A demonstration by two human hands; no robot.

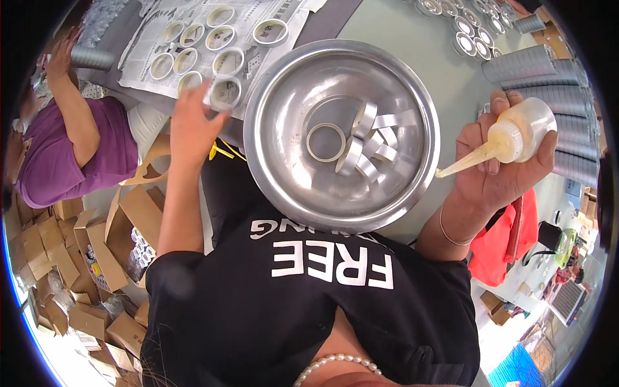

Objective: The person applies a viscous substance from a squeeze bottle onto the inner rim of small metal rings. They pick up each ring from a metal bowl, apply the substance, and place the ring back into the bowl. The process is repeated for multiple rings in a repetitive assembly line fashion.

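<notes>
One pale ring (227, 105) sits at the blurred fingertips of a person's left hand (191, 119) near the edge of a newspaper sheet (147, 48), where other rings (219, 47) are set out in a loose cluster; whether thumb and finger have closed on it cannot be told. The right hand (496, 184) grasps a translucent squeeze bottle (538, 122), its yellowed nozzle (474, 159) angled down just beside the rim of a steel bowl (277, 97). Good handling would likely mean a light pinch on the ring's outer wall, sparing its round shape and its neighbours, with the bottle held gently and its tip clear of the bowl. Inside the bowl lie a single whole ring (326, 160) and a small heap of silvery curled strips (367, 169); the bottle's fill cannot be made out. At lower left, an open carton (143, 213) holds small silver-and-white pieces (140, 248)
</notes>
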